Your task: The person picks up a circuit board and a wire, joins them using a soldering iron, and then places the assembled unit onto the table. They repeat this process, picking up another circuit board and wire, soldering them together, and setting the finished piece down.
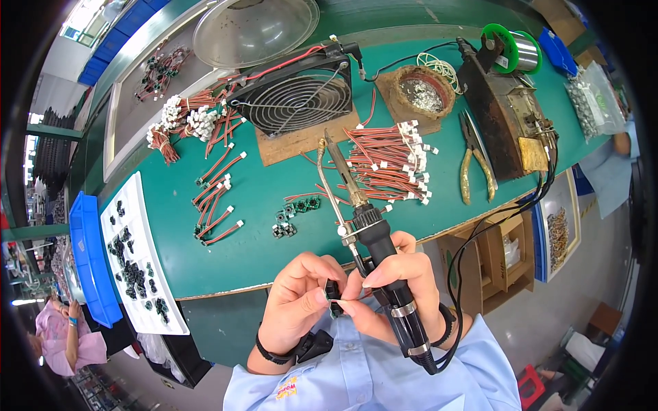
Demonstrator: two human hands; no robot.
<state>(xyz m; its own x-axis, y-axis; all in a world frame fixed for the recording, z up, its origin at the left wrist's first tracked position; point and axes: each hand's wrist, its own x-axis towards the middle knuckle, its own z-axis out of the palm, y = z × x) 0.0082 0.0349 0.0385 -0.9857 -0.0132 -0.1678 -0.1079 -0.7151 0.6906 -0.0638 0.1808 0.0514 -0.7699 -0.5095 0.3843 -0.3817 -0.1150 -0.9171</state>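
Observation:
My left hand (pixel 293 299) is closed, pinching a small black electronic part (pixel 333 290) between thumb and fingers in front of my chest. My right hand (pixel 419 277) wraps round a black-handled soldering iron (pixel 374 231) with a thin metal solder-feed tube (pixel 332 183) alongside it. The iron's tip points away from me, over the bench. Right thumb and fingertip also meet at the small part, where a thin wire may be hidden. Just beyond my hands lie several loose black-and-green parts (pixel 301 204) and a pile of red-and-black wires with white connectors (pixel 391 161).
A fan with a wire guard (pixel 298 103) stands at the back, beside a round tin of solder scraps (pixel 426 94). Pliers (pixel 476 157) and a solder feeder (pixel 504 103) are right. Finished-looking wired parts (pixel 218 198) and a white tray (pixel 147 274) lie left. Cables hang near my right arm.

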